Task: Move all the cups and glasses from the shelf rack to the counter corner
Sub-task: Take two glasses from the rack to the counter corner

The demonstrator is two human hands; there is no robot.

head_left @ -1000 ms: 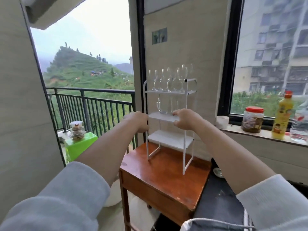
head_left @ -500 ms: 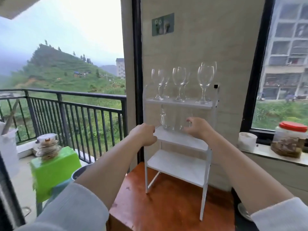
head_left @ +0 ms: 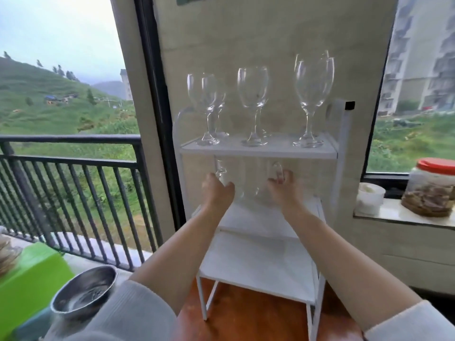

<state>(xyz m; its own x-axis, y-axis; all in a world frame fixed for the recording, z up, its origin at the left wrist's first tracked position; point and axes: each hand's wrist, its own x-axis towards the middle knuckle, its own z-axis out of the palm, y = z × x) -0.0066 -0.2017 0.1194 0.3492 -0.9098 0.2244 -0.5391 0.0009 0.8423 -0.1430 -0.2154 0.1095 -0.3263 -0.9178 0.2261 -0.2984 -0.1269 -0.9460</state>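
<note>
A white three-tier shelf rack (head_left: 258, 151) stands on a brown wooden table (head_left: 246, 316). Several clear wine glasses stand upright on its top tier, among them a left one (head_left: 204, 94), a middle one (head_left: 252, 87) and a right one (head_left: 313, 80). On the middle tier are two clear glass mugs with handles. My left hand (head_left: 216, 193) is closed around the left mug (head_left: 230, 178) at its handle. My right hand (head_left: 283, 190) has fingers through the handle of the right mug (head_left: 266, 185). The bottom tier holds nothing.
A window ledge (head_left: 403, 217) at right carries a small white cup (head_left: 370, 198) and a red-lidded jar (head_left: 430, 188). At lower left sit a green box (head_left: 29, 279) and a steel bowl (head_left: 85, 291). A black balcony railing (head_left: 69, 168) runs behind them.
The camera has moved closer to the rack. Both hands went from the middle shelf's front edge in to the two glass mugs and closed on their handles.
</note>
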